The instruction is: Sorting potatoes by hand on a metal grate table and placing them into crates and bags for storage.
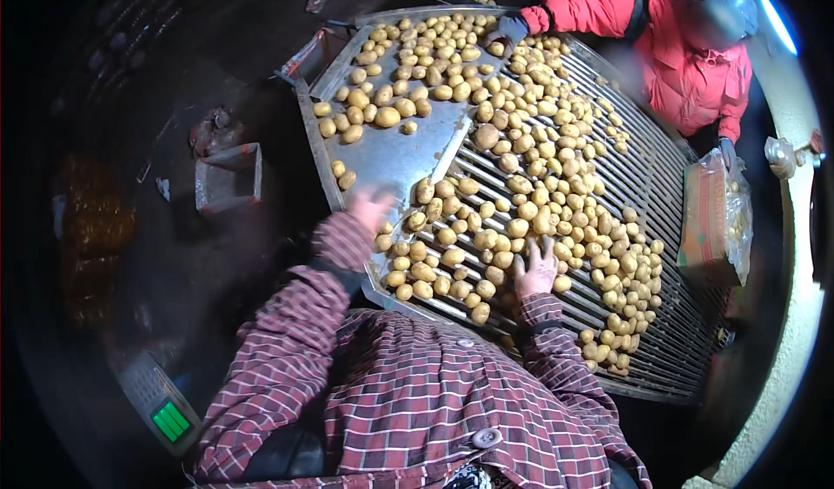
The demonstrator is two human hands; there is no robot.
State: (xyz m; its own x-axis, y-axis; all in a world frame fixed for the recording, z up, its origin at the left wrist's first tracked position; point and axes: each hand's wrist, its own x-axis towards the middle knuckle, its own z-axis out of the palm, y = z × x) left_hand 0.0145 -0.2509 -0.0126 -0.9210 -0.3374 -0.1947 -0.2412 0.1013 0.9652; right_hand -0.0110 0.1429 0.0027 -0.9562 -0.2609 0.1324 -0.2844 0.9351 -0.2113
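My left hand (371,207) is motion-blurred above the near-left edge of a smooth metal plate (423,147), close to a few potatoes. Whether its fingers hold anything is unclear. My right hand (537,273) reaches palm down onto the slatted metal rack (642,196), its fingers spread against a dense band of potatoes (567,218). Nothing shows in its grasp. More potatoes (422,271) lie across the bars between my hands. Another group of potatoes (430,59) covers the far part of the plate.
Across the rack, a person in a red jacket (690,65) has a gloved hand (508,32) at the potatoes. A cardboard box (704,222) with a plastic liner stands at right. At left are an open container (228,179) and a scale with a green display (171,422).
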